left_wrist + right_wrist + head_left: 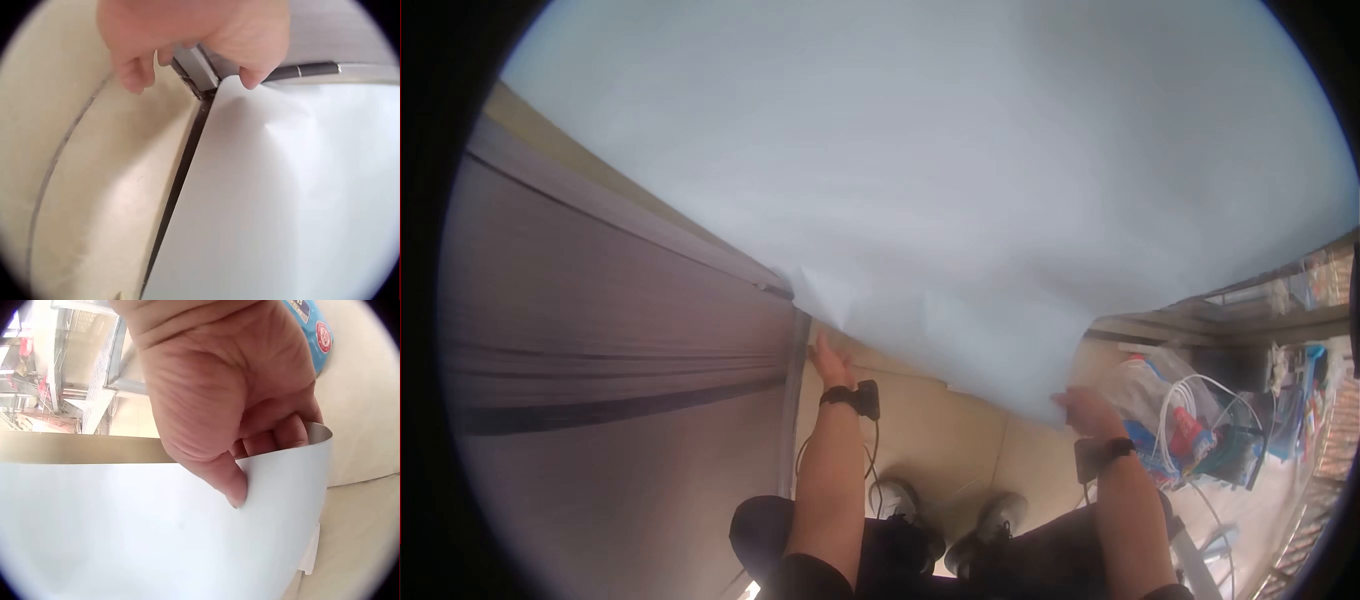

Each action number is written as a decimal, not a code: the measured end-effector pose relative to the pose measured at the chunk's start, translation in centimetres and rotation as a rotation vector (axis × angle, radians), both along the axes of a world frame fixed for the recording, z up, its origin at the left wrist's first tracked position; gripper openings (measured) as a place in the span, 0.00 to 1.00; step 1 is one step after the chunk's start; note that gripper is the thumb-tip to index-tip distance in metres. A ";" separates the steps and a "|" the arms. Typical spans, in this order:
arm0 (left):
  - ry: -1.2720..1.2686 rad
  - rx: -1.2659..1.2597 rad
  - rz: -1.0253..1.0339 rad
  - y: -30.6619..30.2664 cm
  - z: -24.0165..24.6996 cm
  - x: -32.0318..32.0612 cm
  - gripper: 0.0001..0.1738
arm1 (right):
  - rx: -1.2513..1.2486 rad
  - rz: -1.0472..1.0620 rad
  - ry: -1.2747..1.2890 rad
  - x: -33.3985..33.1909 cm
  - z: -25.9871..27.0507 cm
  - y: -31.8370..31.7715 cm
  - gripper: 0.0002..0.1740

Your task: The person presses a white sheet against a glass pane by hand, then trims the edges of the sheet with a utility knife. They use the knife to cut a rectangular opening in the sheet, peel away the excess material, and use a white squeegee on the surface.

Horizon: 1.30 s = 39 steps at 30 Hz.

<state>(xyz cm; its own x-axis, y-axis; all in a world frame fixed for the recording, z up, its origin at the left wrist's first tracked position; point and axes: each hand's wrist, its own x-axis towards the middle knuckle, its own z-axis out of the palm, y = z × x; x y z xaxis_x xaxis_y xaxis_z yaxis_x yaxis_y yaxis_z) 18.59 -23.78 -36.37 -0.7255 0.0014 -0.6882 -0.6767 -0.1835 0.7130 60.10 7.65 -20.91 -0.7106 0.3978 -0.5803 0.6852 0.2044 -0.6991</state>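
A large white sheet [920,150] fills the upper head view, its lower edge slanting between the two hands. My right hand [1090,410] pinches that edge near a corner. In the right wrist view, the thumb [232,484] lies on the white face while the curled fingers go behind the sheet, whose edge bends round them. My left hand [832,362] is by the sheet's other corner, beside a grey panel. In the left wrist view, the thumb [252,76] is right at that corner; the other fingers [132,78] hang apart from it over the tiled floor.
A grey fabric-like panel [620,290] with a metal edge stands along the left. Beige floor tiles [970,440] lie underfoot, near the person's shoes [995,520]. Plastic bags, a coiled white cable [1175,420] and other clutter are at the right. A blue packet [315,337] lies beyond the right hand.
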 end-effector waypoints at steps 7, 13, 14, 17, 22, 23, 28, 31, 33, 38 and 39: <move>0.871 -0.968 -0.289 6.8 10.3 3.4 0.42 | -0.474 -0.475 -0.252 0.3 0.0 -3.0 0.22; 0.927 -0.354 -0.321 14.3 11.7 12.4 0.25 | 0.007 0.094 -0.333 4.2 -6.8 -6.9 0.32; 0.915 -0.335 -0.553 15.5 19.9 16.3 0.24 | -0.005 0.004 -0.284 3.9 -6.5 -6.5 0.32; 0.970 -0.201 -1.084 18.9 33.7 22.3 0.27 | 0.044 -0.249 -0.087 2.7 -2.4 -2.7 0.30; 1.808 0.111 -1.045 25.0 45.2 22.8 0.22 | 0.310 -0.528 0.394 4.3 15.1 1.7 0.26; 2.064 0.333 -0.854 26.0 49.8 23.3 0.20 | 0.366 -0.563 0.484 5.1 19.9 1.9 0.25; 2.383 0.608 -0.424 28.8 73.9 27.8 0.20 | 0.401 -0.838 0.370 7.2 20.6 1.8 0.27; 2.548 0.462 -0.316 32.2 83.6 30.8 0.23 | 0.241 -0.563 0.376 5.9 11.4 1.1 0.28; 2.656 0.362 -0.270 35.2 88.2 32.6 0.26 | 0.137 -0.454 0.225 3.5 3.4 0.5 0.27; 2.849 -0.059 0.013 43.7 93.2 35.5 0.31 | 0.492 -0.161 0.529 0.1 -3.4 -4.7 0.23; 2.848 -0.076 -0.011 44.5 93.2 35.6 0.31 | 0.547 -0.136 0.570 -0.1 -4.5 -5.4 0.23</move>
